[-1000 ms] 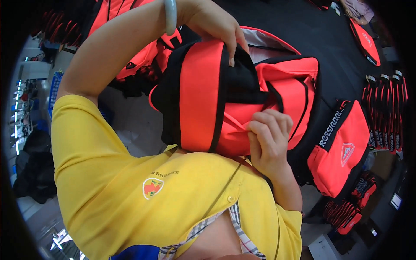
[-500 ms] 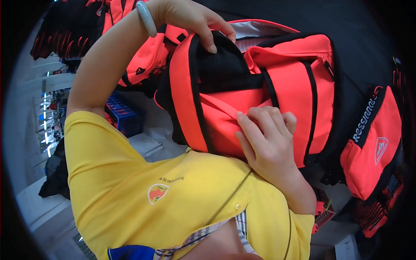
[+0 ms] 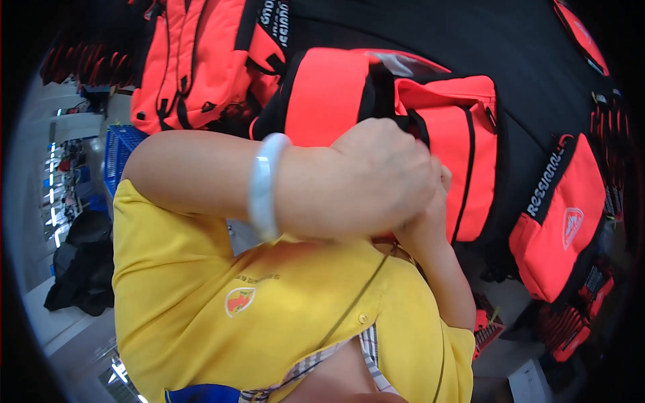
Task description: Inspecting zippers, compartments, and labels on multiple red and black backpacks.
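Note:
A neon coral and black backpack point(image 3: 326, 94) lies in front of me, its top partly unzipped with pale grey lining point(image 3: 396, 64) showing. My left hand point(image 3: 383, 171), with a pale bangle on the wrist, is over the bag's lower middle, back up and fingers curled in. Beneath and beside it is my right hand point(image 3: 433, 191), mostly covered, with bent fingers just showing. Both hands are closed and meet at the bag's front. Whatever they pinch is hidden behind the left hand.
Another coral backpack point(image 3: 191, 60) lies at the upper left, near a blue crate point(image 3: 122, 153). A coral piece with a black lettered band point(image 3: 561, 221) lies at the right on the black table surface point(image 3: 430, 30). Stacked coral and black pieces point(image 3: 568, 329) are at the lower right.
My left hand has left the bag's upper black opening and come down across to my right hand, covering it. The bag's near strip has tipped over, and the black inside is mostly out of sight.

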`<state>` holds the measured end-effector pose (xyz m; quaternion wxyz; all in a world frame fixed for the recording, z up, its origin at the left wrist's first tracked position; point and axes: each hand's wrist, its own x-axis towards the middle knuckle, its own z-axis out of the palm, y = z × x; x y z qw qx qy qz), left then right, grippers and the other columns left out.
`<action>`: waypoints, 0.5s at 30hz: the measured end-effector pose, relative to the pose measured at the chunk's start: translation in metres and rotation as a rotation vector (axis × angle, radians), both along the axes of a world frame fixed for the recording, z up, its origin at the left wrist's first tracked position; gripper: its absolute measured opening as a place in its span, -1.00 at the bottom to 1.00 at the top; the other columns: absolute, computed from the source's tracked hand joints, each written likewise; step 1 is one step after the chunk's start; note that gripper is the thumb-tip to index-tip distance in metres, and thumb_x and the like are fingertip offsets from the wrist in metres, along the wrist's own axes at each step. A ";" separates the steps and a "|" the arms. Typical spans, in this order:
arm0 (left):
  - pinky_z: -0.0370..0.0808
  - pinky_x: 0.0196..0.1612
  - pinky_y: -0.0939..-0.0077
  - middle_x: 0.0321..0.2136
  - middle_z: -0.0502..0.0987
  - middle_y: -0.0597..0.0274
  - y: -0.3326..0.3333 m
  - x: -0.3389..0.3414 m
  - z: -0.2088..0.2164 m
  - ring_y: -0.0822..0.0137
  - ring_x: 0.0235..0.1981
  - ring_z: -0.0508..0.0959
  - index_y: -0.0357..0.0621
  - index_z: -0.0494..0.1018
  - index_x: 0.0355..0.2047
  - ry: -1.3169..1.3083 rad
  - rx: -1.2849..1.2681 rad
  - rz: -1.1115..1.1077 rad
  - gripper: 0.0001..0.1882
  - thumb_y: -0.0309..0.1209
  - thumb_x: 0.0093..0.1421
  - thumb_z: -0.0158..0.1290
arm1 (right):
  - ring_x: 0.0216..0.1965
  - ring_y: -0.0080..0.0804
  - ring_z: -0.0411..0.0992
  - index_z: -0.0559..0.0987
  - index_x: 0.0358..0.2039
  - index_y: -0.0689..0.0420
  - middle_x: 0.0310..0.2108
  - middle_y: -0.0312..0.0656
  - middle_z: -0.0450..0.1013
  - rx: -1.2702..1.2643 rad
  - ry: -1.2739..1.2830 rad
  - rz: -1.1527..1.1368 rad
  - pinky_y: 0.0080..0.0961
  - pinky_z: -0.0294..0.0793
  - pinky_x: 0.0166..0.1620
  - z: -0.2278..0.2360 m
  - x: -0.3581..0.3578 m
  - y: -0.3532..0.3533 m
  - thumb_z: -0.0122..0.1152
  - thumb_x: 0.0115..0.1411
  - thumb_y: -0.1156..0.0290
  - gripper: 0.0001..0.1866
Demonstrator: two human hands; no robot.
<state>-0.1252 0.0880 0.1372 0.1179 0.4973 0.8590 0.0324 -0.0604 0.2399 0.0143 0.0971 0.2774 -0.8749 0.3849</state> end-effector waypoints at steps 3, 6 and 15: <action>0.49 -0.53 0.37 -0.47 0.52 0.03 0.003 -0.010 -0.034 0.19 -0.45 0.57 -0.28 0.45 -0.42 0.213 0.064 0.181 -0.80 -0.39 -0.02 0.09 | 0.20 0.02 0.18 0.39 0.12 0.22 0.19 0.12 0.21 0.044 0.079 -0.368 -0.09 0.11 0.20 0.009 0.018 0.012 0.40 -0.06 0.44 -0.32; 0.50 -0.49 0.36 -0.43 0.52 -0.01 0.007 -0.013 -0.071 0.19 -0.42 0.56 -0.29 0.44 -0.38 0.063 -0.054 0.242 -0.76 -0.35 0.02 0.09 | 0.17 0.08 0.18 0.30 0.23 0.11 0.15 0.15 0.20 0.082 -0.175 -0.641 -0.08 0.19 0.19 -0.016 0.030 0.034 0.42 -0.14 0.42 -0.14; 0.33 -0.18 0.40 -0.38 0.45 0.22 0.054 0.007 -0.090 0.21 -0.26 0.43 -0.15 0.48 -0.05 -0.108 0.253 -0.017 -0.55 -0.33 0.01 0.17 | 0.00 -0.08 0.40 0.56 -0.04 0.04 -0.04 -0.06 0.42 0.233 0.082 -0.522 -0.38 0.41 -0.01 0.035 -0.110 0.132 0.34 -0.04 0.55 -0.53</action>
